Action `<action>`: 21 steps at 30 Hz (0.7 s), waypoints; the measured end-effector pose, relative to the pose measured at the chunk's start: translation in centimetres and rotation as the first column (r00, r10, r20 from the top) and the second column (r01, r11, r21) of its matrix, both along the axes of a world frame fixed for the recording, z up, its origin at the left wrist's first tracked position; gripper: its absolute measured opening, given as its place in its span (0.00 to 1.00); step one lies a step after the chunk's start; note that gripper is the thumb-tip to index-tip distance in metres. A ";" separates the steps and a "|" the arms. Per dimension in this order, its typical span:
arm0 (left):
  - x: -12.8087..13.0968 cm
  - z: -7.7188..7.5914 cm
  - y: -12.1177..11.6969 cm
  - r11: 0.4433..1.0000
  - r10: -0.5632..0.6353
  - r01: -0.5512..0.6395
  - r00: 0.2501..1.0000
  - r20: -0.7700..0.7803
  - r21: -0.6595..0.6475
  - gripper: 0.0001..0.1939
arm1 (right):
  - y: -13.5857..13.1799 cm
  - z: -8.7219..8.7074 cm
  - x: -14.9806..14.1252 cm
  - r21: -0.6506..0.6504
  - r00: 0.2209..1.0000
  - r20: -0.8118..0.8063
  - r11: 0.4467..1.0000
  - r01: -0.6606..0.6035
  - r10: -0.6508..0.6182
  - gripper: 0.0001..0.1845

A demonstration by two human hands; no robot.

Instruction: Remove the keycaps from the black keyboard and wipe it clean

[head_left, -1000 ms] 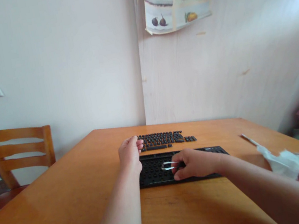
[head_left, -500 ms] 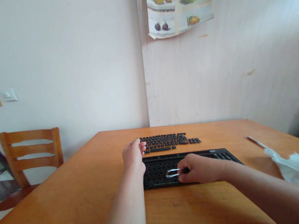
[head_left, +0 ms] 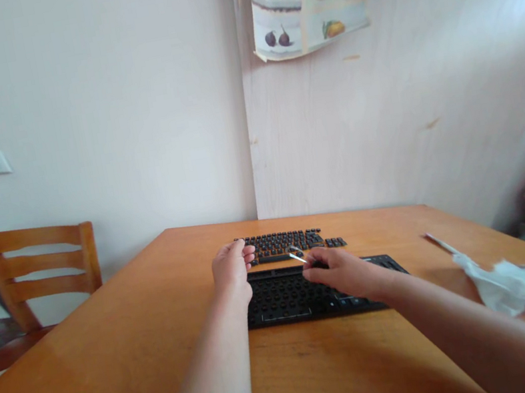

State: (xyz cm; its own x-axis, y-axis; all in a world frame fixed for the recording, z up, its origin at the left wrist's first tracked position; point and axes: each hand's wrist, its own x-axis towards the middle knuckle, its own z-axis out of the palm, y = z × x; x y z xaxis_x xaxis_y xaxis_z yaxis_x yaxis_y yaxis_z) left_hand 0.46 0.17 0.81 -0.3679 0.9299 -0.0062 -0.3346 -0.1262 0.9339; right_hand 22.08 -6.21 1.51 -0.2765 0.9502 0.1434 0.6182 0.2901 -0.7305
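A black keyboard base (head_left: 280, 298) lies on the table, with most of its caps off. Behind it, loose black keycaps (head_left: 281, 244) are laid out in keyboard order, with a long spacebar cap (head_left: 273, 259) at the near side. My right hand (head_left: 334, 270), above the base, is closed round the dark handle of a wire keycap puller (head_left: 297, 257). Its wire end points left and away, over the near keycaps; whether it touches one I cannot tell. My left hand (head_left: 231, 271) hovers at the left end of the keycaps, its fingers curled in; anything inside them is hidden.
Right of the keyboard, on the wooden table (head_left: 132, 355), lies a crumpled whitish plastic bag (head_left: 506, 285) with a thin stick (head_left: 441, 243) beside it. A wooden chair (head_left: 44, 265) stands at the left. The wall is behind the table's far edge.
My right hand has moved away from me with the keycap puller, from over the front of the base toward the keycaps. The left hand has barely moved. The view has shifted slightly.
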 end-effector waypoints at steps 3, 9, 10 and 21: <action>0.2 0.0 -0.2 1.000 -0.014 0.014 1.000 -0.026 0.005 0.11 | -0.6 0.7 0.9 -0.137 0.929 -0.357 0.989 0.054 -0.100 0.14; 0.5 0.0 -0.6 0.999 -0.031 0.033 0.995 -0.090 0.024 0.11 | -1.6 0.8 2.7 -0.076 0.858 -0.433 0.960 0.271 -0.276 0.18; 0.6 0.0 -0.7 0.999 -0.039 0.042 0.994 -0.106 0.027 0.11 | -1.7 0.7 2.9 -0.076 0.862 -0.422 0.958 0.275 -0.281 0.19; 2.2 -0.5 -1.6 0.987 -0.120 0.148 0.940 -0.319 0.064 0.11 | -3.1 -0.1 4.1 -0.146 0.945 -0.327 0.987 -0.066 0.015 0.22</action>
State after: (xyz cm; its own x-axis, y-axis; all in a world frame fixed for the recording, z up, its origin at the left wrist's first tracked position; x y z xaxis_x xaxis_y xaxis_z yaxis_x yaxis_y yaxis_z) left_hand 2.67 -1.45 0.34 -0.2104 0.9625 0.1715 -0.0461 -0.1850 0.9817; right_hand 26.17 -9.28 1.37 -0.2784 0.9567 0.0854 0.3312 0.1791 -0.9264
